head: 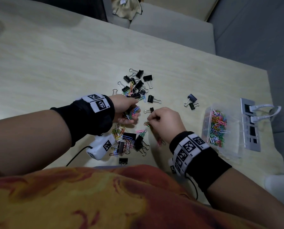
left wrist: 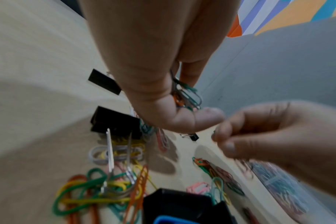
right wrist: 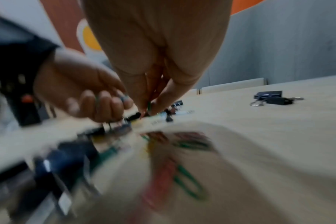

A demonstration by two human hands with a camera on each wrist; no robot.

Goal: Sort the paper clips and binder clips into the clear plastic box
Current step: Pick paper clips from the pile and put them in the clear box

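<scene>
My left hand (head: pixel 134 113) hovers over the pale wooden table and grips a bundle of coloured paper clips (left wrist: pixel 185 97) in its curled fingers. Just to its right, my right hand (head: pixel 149 120) pinches a green paper clip (right wrist: pixel 148 104) at its fingertips, right above a red and green pair (head: pixel 147 124) on the table. Black binder clips and coloured paper clips lie mixed in a far heap (head: pixel 138 85) and a near heap (head: pixel 129 141). The clear plastic box (head: pixel 233 142) stands to the right, and one part of it holds many coloured paper clips (head: pixel 218 128).
Two loose binder clips (head: pixel 191 100) lie between the heaps and the box, and one more (head: pixel 123 160) lies near the table's front edge. A metal socket panel (head: pixel 251 139) with white plugs sits beyond the box. A grey sofa (head: pixel 171 30) borders the table's far edge.
</scene>
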